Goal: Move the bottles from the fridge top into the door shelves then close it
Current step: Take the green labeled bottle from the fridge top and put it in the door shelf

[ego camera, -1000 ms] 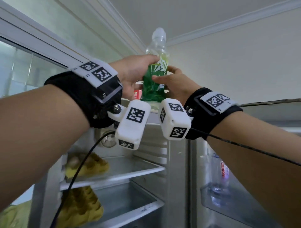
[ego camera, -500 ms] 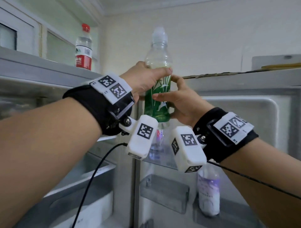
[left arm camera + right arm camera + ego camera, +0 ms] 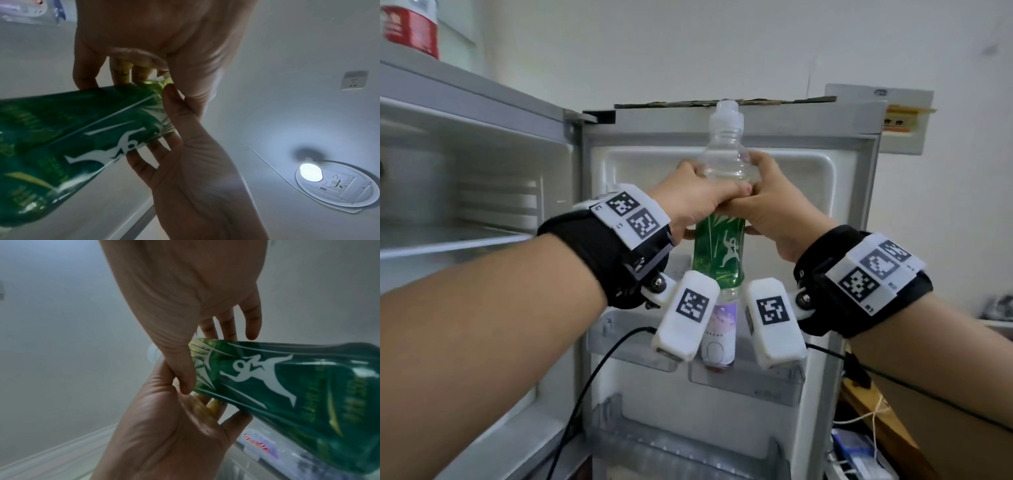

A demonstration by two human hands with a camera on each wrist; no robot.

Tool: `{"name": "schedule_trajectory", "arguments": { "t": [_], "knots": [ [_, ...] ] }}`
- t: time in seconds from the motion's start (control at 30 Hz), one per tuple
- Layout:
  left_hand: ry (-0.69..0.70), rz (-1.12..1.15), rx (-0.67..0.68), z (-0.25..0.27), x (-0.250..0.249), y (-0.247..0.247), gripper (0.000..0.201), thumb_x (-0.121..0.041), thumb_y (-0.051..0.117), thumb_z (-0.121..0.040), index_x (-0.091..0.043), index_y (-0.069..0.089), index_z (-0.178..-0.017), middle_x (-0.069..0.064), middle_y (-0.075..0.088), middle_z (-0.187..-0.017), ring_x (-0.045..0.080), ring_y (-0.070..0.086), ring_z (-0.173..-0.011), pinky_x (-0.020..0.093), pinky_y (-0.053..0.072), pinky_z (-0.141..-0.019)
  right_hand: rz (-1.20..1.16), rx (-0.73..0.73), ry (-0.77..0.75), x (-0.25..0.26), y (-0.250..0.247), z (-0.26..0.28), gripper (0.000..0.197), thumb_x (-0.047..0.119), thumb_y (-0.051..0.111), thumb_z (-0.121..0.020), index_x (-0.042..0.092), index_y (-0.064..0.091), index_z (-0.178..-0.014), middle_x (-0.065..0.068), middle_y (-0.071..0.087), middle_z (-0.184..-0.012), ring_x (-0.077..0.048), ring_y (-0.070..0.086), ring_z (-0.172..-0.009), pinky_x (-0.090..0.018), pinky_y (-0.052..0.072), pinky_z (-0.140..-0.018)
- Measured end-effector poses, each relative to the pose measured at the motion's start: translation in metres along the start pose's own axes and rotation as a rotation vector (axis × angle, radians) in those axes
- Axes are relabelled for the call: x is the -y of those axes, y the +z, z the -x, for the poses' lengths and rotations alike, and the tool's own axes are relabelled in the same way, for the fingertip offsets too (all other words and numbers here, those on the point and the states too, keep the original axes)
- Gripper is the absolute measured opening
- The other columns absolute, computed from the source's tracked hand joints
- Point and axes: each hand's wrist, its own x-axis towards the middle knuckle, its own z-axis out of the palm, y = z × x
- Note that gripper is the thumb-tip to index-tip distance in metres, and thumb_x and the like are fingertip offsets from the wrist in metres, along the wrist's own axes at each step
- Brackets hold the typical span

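Note:
A clear bottle with a green label point(image 3: 719, 246) and a white cap stands upright in front of the open fridge door point(image 3: 842, 192). My left hand point(image 3: 698, 202) and right hand point(image 3: 767, 205) both grip it around the shoulder, just above the label. The wrist cameras hide its base. In the left wrist view my left hand point(image 3: 180, 138) wraps the green-labelled bottle point(image 3: 72, 129). The right wrist view shows my right hand point(image 3: 185, 410) curled round the bottle point(image 3: 287, 386). Below it a purple-labelled bottle point(image 3: 717, 329) stands in a door shelf point(image 3: 750, 383). A red-labelled bottle point(image 3: 410, 31) stands on the fridge top.
The fridge compartment point(image 3: 465, 205) lies open on the left with bare shelves. A lower door shelf point(image 3: 681, 448) sits beneath the middle one. Black cables hang from both wrists. Boxes and clutter point(image 3: 859, 452) lie right of the door.
Both hands have carried the green-labelled bottle down from the fridge top and rightward to the open door. Their grip has slid up from the label to the bottle's shoulder.

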Motion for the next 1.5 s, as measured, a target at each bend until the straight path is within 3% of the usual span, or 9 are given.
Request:
{"name": "schedule_trajectory", "arguments": {
  "t": [0.17, 0.3, 0.37, 0.5, 0.67, 1.0, 1.2, 1.4, 1.5],
  "knots": [
    [0.002, -0.038, 0.07, -0.007, 0.028, 0.03, 0.079, -0.04, 0.083, -0.068, -0.021, 0.039, -0.131, 0.006, 0.065, -0.115, 0.019, 0.07, -0.091, 0.036, 0.061, -0.07, 0.056, -0.063, 0.073, -0.035, -0.015, 0.011, 0.084, 0.002, 0.078, -0.074, 0.022, 0.033, -0.142, -0.013, 0.069, -0.105, -0.01, 0.067, -0.069, -0.012, 0.049, -0.05],
    [0.053, -0.081, 0.103, -0.015, 0.039, 0.044, 0.096, -0.045, 0.083, -0.064, -0.024, 0.033, -0.143, 0.004, 0.059, -0.121, 0.024, 0.065, -0.106, 0.044, 0.057, -0.091, 0.051, -0.131, 0.133, -0.061, -0.019, 0.022, 0.082, 0.002, 0.08, -0.072, 0.024, 0.036, -0.137, 0.006, 0.061, -0.092, -0.005, 0.063, -0.072, -0.01, 0.049, -0.049],
    [0.069, -0.096, 0.111, -0.02, 0.044, 0.05, 0.091, -0.046, 0.079, -0.072, -0.025, 0.031, -0.147, 0.001, 0.056, -0.118, 0.024, 0.061, -0.11, 0.045, 0.052, -0.097, 0.062, -0.178, 0.166, -0.077, -0.018, 0.026, 0.085, 0.004, 0.081, -0.071, 0.027, 0.036, -0.138, 0.006, 0.059, -0.097, -0.008, 0.063, -0.081, -0.016, 0.054, -0.06],
    [0.05, -0.112, 0.153, -0.026, 0.061, 0.067, 0.084, -0.041, 0.075, -0.078, -0.024, 0.032, -0.149, 0.001, 0.058, -0.118, 0.022, 0.061, -0.111, 0.043, 0.048, -0.103, 0.047, -0.239, 0.227, -0.109, -0.012, 0.029, 0.084, 0.001, 0.081, -0.069, 0.03, 0.037, -0.134, 0.002, 0.06, -0.109, -0.02, 0.064, -0.102, -0.043, 0.056, -0.091],
    [0.004, -0.119, 0.194, -0.028, 0.083, 0.084, 0.081, -0.036, 0.072, -0.081, -0.023, 0.03, -0.15, 0.001, 0.059, -0.124, 0.02, 0.059, -0.115, 0.037, 0.044, -0.105, 0.055, -0.25, 0.253, -0.139, -0.008, 0.034, 0.084, -0.001, 0.079, -0.07, 0.023, 0.035, -0.137, 0.002, 0.063, -0.108, -0.015, 0.066, -0.098, -0.039, 0.056, -0.093],
    [-0.052, -0.128, 0.237, -0.032, 0.104, 0.096, 0.084, -0.034, 0.071, -0.081, -0.025, 0.026, -0.151, 0.003, 0.059, -0.129, 0.021, 0.059, -0.116, 0.034, 0.045, -0.101, 0.076, -0.267, 0.29, -0.167, -0.01, 0.039, 0.079, -0.007, 0.077, -0.071, 0.02, 0.036, -0.134, 0.009, 0.06, -0.101, -0.003, 0.062, -0.085, -0.014, 0.052, -0.068],
    [-0.081, -0.141, 0.266, -0.031, 0.107, 0.095, 0.092, -0.037, 0.071, -0.08, -0.027, 0.017, -0.154, 0.005, 0.056, -0.134, 0.024, 0.056, -0.12, 0.038, 0.043, -0.107, 0.116, -0.256, 0.318, -0.171, -0.01, 0.042, 0.075, -0.005, 0.075, -0.074, 0.024, 0.035, -0.13, 0.019, 0.052, -0.093, 0.003, 0.056, -0.08, -0.007, 0.047, -0.058],
    [-0.036, -0.172, 0.291, -0.026, 0.1, 0.089, 0.097, -0.033, 0.072, -0.08, -0.027, 0.012, -0.156, 0.005, 0.05, -0.135, 0.025, 0.053, -0.125, 0.037, 0.043, -0.107, 0.146, -0.284, 0.295, -0.163, -0.012, 0.032, 0.088, 0.004, 0.076, -0.075, 0.025, 0.026, -0.144, -0.002, 0.059, -0.121, -0.001, 0.06, -0.087, -0.015, 0.051, -0.065],
    [0.004, -0.195, 0.274, -0.022, 0.095, 0.084, 0.095, -0.034, 0.072, -0.08, -0.027, 0.013, -0.156, 0.01, 0.044, -0.148, 0.025, 0.049, -0.13, 0.036, 0.042, -0.108, 0.276, -0.348, 0.207, -0.147, -0.008, 0.027, 0.092, 0.019, 0.074, -0.072, 0.033, 0.022, -0.146, -0.013, 0.045, -0.139, -0.025, 0.055, -0.12, -0.043, 0.051, -0.098]
  ]
}}
